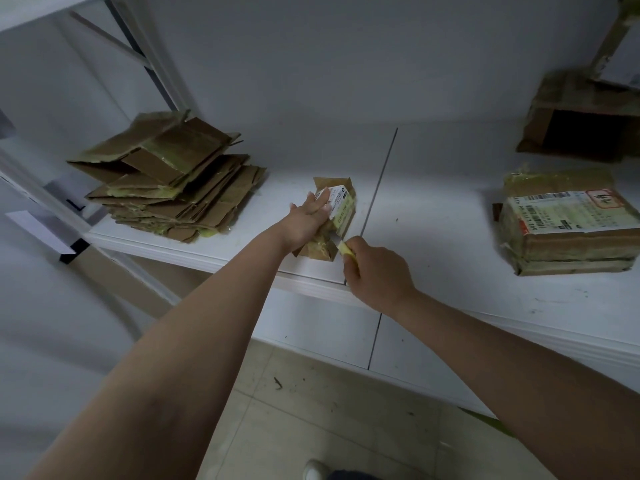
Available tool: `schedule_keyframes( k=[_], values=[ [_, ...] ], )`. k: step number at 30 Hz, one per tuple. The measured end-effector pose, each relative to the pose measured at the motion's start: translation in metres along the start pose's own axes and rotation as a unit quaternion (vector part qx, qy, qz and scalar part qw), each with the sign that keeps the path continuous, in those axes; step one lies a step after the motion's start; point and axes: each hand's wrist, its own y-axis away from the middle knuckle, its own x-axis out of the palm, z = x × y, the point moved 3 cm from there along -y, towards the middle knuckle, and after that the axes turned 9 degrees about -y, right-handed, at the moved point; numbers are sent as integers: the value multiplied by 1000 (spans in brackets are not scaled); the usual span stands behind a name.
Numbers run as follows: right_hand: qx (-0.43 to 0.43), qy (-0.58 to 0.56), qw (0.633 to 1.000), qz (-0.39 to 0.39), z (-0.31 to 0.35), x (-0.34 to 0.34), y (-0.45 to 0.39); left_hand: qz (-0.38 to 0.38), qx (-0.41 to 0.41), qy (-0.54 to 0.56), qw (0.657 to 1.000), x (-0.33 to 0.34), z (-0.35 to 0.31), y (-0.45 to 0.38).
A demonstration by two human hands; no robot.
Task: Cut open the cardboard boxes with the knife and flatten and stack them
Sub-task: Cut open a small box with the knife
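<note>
A small taped cardboard box with a white label lies on the white shelf near its front edge. My left hand rests flat on top of it with straight fingers, pressing it down. My right hand grips a yellow-handled knife, whose blade meets the near end of the box. A stack of flattened cardboard lies at the left end of the shelf.
A larger taped box with a shipping label sits on the shelf at the right. Behind it stands an opened dark box. A metal rack frame rises at the left. Tiled floor and a shoe show below.
</note>
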Motion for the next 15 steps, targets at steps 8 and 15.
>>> schedule_keyframes(
  k=[8,15],
  values=[
    [-29,18,999,-9,2,8,3,3,16,-28,999,3,0,-2],
    [-37,44,998,4,1,12,0,3,9,-42,999,7,12,-13]
  ],
)
